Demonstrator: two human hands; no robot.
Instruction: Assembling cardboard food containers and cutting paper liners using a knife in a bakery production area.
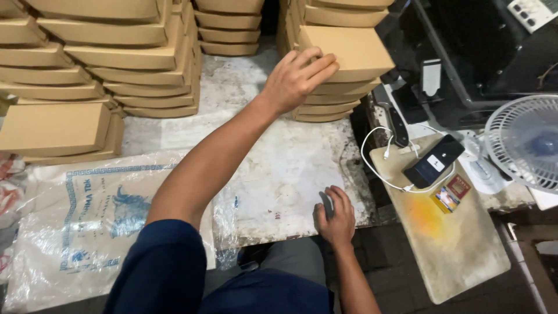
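My left hand [299,75] reaches forward across the worn white tabletop [279,168]. It grips the near left corner of a flat brown cardboard box [351,52], fingers on its lid. That box lies slightly askew on top of a stack of similar boxes [328,104]. My right hand [335,216] rests at the table's front edge, fingers curled over a small grey object [326,203] that I cannot identify. A dark blue sleeve covers my left upper arm.
More stacks of flat brown boxes [133,58] fill the back and left. A clear plastic bag with blue print [99,215] lies at the front left. To the right, a wooden board [459,250] carries a phone [433,161] on a white cable and a small red-yellow packet [451,193]. A white fan [526,142] stands at the far right.
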